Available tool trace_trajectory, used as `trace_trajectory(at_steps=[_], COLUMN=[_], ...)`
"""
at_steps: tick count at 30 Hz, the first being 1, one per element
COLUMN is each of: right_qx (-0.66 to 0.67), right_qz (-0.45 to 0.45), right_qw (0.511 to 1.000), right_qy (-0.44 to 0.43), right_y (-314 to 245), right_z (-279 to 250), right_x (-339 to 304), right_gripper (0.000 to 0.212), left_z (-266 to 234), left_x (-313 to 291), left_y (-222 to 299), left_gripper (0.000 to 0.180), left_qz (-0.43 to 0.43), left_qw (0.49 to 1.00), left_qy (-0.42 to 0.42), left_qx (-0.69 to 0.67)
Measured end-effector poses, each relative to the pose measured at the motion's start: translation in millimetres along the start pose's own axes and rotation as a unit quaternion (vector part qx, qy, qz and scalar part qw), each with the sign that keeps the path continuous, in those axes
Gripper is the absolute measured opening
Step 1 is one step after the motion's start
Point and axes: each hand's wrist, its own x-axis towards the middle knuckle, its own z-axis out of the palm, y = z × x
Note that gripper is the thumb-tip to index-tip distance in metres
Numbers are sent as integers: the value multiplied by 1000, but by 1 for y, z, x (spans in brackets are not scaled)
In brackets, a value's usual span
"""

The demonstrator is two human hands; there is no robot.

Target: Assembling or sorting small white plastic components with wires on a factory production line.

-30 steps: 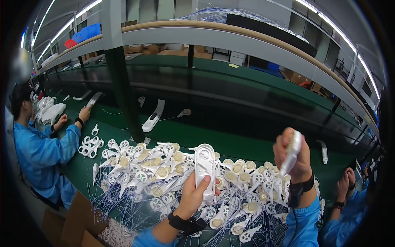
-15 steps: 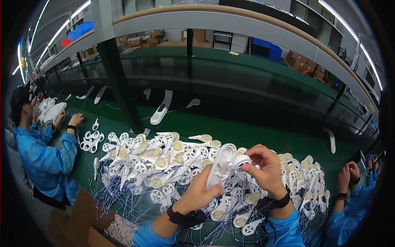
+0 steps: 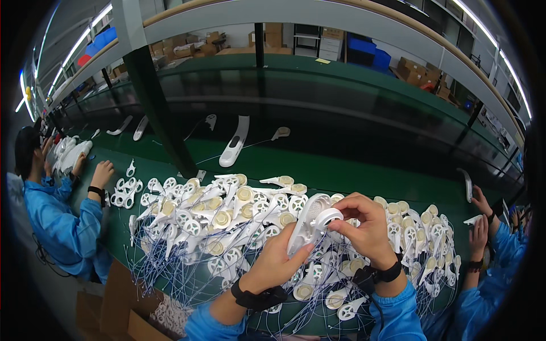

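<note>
My left hand is closed around a long white plastic shell, which stands tilted with its perforated rounded end up. Against the shell's right side, my right hand pinches a white ring-shaped plastic part between thumb and fingers. The ring touches the shell or lies just in front of it; I cannot tell whether it sits inside. Below and around both hands spreads a wide pile of white paddle-shaped parts, many with beige round discs and thin bluish wires.
Beyond the pile runs a dark conveyor belt carrying white shells. A green post rises at left. Co-workers in blue sit on both sides, one reaching in with a hand. An open cardboard box stands lower left.
My right hand has brought the ring slightly down and left, closer against the shell. Shells on the belt appear shifted right. The right co-worker's hands have parted, one reaching to a white piece.
</note>
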Motion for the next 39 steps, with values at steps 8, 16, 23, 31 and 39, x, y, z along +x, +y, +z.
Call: trace_trajectory(at_steps=[8,16,23,31,39], right_qx=[-65,-111,-121,-161,-65], right_qz=[-23,-82,-95,-98,22], right_qw=[998,990,988,982,996], right_qy=[9,21,23,29,-58], right_y=[-2,-2,-3,2,-5], right_z=[-1,2,2,3,4], right_x=[1,2,1,1,0], right_gripper=[29,31,31,38,37], left_z=[0,1,2,-2,1], left_x=[1,0,-1,-1,-1], left_y=[3,6,2,5,11], left_gripper=[29,31,31,30,29], left_qz=[17,-3,39,15,-2], left_qw=[999,998,996,995,996], left_qy=[9,3,14,3,-25], left_qx=[42,57,73,100,90])
